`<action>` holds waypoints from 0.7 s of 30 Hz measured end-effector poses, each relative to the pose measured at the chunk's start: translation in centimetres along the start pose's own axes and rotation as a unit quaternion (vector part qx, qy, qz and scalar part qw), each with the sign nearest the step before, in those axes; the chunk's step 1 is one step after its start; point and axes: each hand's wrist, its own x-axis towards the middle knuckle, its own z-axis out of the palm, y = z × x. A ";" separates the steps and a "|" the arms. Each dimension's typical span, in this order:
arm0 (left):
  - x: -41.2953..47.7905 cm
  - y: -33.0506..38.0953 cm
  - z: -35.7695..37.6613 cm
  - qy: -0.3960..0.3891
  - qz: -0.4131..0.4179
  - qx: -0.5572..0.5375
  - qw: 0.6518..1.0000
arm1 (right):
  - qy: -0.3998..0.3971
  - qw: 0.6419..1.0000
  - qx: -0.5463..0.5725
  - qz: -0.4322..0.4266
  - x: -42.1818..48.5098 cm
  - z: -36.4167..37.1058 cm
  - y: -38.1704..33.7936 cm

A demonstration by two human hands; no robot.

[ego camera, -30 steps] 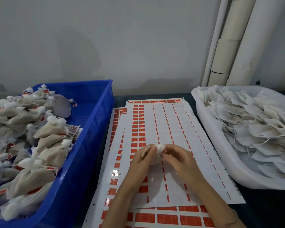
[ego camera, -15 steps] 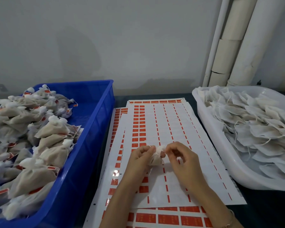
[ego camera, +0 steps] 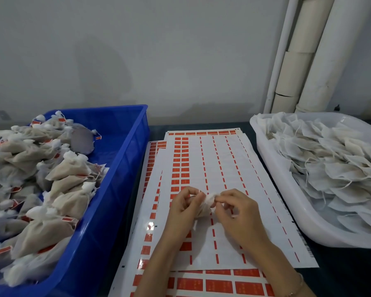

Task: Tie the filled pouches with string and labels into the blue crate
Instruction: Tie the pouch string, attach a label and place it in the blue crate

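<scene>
White gauze formed the small filled pouch (ego camera: 206, 205) held between our hands just above the red-and-white label sheets (ego camera: 223, 168) on the dark bench (ego camera: 351, 273); our left hand (ego camera: 183, 207) pinched its side, our right hand (ego camera: 236, 213) its gathered neck; tied pouches (ego camera: 69, 168) filled the blue plastic crate (ego camera: 124, 144) at left; untied pouches (ego camera: 341, 168) lay in the white plastic tub (ego camera: 283, 189) at right.

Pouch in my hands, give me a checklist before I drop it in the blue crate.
1. Grip on the pouch: ok, left hand and right hand pinch its top.
2. Knot tied: cannot tell, the hands hide it.
3. Label on it: cannot tell, none shows.
4. Room in the blue crate: ok, blue floor shows at its far end.
5. Red labels left on the sheet: ok.
</scene>
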 end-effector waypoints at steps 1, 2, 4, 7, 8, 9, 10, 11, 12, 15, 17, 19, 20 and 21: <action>0.0 0.0 0.0 0.005 0.019 0.013 1.000 | -0.021 1.000 0.009 0.010 0.0 0.0 0.0; 0.0 -0.1 0.0 0.010 0.034 0.027 0.999 | -0.040 0.999 0.013 0.019 0.0 0.1 0.0; -0.1 -0.2 0.1 0.018 0.061 0.057 0.996 | -0.068 0.997 0.006 0.029 -0.1 0.2 0.2; -0.1 -0.3 0.0 0.028 0.084 0.080 0.993 | -0.077 0.996 -0.004 0.032 -0.2 0.2 0.3; -0.2 -0.2 0.0 0.032 0.086 0.077 0.993 | -0.075 0.997 0.000 0.034 -0.3 0.2 0.3; -0.2 -0.1 0.0 0.035 0.087 0.070 0.993 | -0.070 0.997 0.006 0.035 -0.2 0.2 0.3; -0.2 -0.1 -0.1 0.036 0.086 0.060 0.994 | -0.063 0.997 0.011 0.035 -0.2 0.2 0.2; -0.2 0.0 -0.1 0.035 0.083 0.046 0.995 | -0.055 0.998 0.016 0.033 -0.2 0.2 0.1; -0.1 0.1 -0.1 0.033 0.078 0.033 0.996 | -0.046 0.998 0.019 0.030 -0.2 0.2 -0.1; -0.1 0.4 0.0 0.021 0.068 0.005 0.997 | -0.018 0.999 0.026 0.016 -0.2 -0.1 -0.4; -0.1 0.6 -0.1 0.004 0.070 -0.005 0.998 | -0.004 1.000 0.030 0.002 -0.1 -0.3 -0.6; -0.1 0.7 -0.1 -0.008 0.078 -0.011 0.997 | 0.011 0.999 0.038 -0.007 -0.1 -0.4 -0.6; -0.2 0.8 -0.1 -0.011 0.083 -0.010 0.996 | 0.021 0.999 0.043 -0.009 -0.1 -0.5 -0.7; -0.2 0.8 -0.1 -0.013 0.087 -0.008 0.996 | 0.031 0.998 0.047 -0.010 -0.1 -0.5 -0.7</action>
